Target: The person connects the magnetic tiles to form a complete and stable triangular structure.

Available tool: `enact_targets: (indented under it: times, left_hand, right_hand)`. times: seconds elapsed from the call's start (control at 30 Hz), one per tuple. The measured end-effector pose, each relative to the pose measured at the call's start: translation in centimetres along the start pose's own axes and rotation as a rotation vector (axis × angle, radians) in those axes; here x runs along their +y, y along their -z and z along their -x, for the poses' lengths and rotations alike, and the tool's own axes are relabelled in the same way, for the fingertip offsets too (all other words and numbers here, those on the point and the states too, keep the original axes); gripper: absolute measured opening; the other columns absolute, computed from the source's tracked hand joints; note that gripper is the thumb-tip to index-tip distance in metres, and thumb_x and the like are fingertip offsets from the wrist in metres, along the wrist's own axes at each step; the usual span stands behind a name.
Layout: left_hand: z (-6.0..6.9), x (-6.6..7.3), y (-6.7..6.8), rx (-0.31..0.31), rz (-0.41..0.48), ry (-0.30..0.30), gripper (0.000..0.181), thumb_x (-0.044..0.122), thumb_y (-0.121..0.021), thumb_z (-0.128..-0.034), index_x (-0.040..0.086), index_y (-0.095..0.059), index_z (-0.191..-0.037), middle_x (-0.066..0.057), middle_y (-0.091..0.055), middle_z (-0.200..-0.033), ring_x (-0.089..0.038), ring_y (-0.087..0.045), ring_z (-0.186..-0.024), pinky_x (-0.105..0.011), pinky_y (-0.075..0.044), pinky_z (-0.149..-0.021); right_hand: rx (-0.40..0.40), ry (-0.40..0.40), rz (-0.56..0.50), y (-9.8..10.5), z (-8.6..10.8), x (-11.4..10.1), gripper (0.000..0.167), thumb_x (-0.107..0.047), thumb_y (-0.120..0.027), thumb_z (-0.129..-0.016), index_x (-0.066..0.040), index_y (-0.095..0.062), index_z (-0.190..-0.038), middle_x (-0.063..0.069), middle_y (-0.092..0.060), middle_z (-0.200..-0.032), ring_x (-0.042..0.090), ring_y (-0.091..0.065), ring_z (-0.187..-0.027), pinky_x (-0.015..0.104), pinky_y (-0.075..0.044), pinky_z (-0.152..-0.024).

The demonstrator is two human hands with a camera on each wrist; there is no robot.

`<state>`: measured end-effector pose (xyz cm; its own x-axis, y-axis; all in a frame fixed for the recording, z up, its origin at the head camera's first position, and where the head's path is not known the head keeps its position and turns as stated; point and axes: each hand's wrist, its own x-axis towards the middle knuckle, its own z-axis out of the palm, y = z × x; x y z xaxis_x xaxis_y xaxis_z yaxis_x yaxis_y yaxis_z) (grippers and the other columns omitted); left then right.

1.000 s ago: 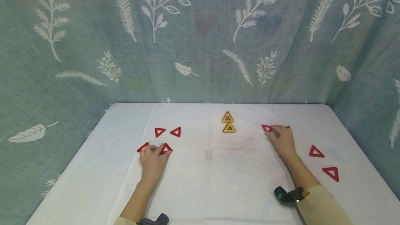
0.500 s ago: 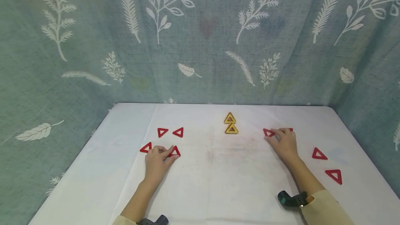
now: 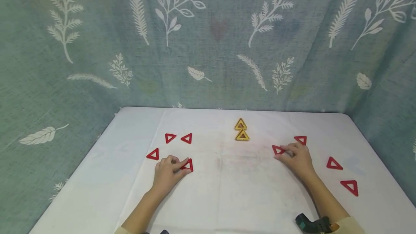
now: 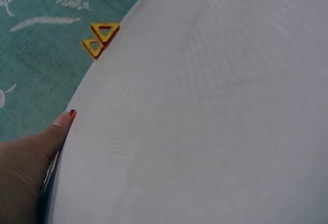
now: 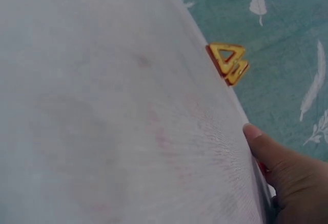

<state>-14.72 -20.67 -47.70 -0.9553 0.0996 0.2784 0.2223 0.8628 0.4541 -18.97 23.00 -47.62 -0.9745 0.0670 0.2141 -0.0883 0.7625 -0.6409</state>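
Left hand [image 3: 167, 173] pinches a red triangle [image 3: 190, 163] front-left of the yellow triangle pair [image 3: 241, 129], right hand [image 3: 298, 160] a second red triangle [image 3: 274, 150] front-right; light edge grips, kept low, likely steer best.

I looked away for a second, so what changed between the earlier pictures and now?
The left hand has moved its red triangle rightward and nearer the person. The right hand has drawn its own red triangle nearer the person. Neither visibly let go or took new hold. The two yellow triangles and other six red triangles appear unmoved, beyond a slight camera shift.
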Motion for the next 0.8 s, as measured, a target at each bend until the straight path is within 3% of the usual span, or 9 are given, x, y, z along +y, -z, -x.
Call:
enact_targets:
  times: [0.33, 0.6, 0.8]
  left_hand:
    - [0.8, 1.5, 0.1, -0.036, 0.038, 0.029, 0.044, 0.035, -0.079, -0.073, 0.021, -0.07, -0.113, 0.002, -0.054, -0.09, -0.017, -0.045, -0.086, -0.042, -0.031, -0.079]
    - [1.3, 2.6, -0.5, -0.057, 0.039, 0.026, 0.044, 0.041, -0.078, -0.0733, 0.022, -0.071, -0.113, 0.006, -0.052, -0.09, -0.013, -0.042, -0.083, -0.043, -0.03, -0.081]
    - [1.2, 3.7, -1.1, -0.074, 0.071, 0.005, 0.046, 0.043, -0.078, -0.0722, 0.023, -0.071, -0.112, 0.008, -0.051, -0.088, -0.013, -0.041, -0.083, -0.043, -0.029, -0.081]
  right_hand:
    - [-0.011, 0.076, -0.019, -0.4, 2.0, -0.2, 0.049, -0.035, -0.083, -0.07, -0.006, -0.071, -0.108, 0.011, -0.06, -0.102, 0.024, -0.05, -0.093, 0.035, -0.044, -0.071]
    - [0.044, 0.242, -0.017, -1.0, 2.6, -0.5, 0.029, -0.018, -0.084, -0.068, -0.008, -0.076, -0.095, -0.001, -0.058, -0.085, 0.012, -0.045, -0.08, 0.026, -0.042, -0.065]
    - [0.011, 0.225, -0.058, -0.6, 2.8, -0.9, 0.025, -0.017, -0.083, -0.07, -0.01, -0.077, -0.093, -0.003, -0.06, -0.083, 0.01, -0.045, -0.079, 0.025, -0.041, -0.065]
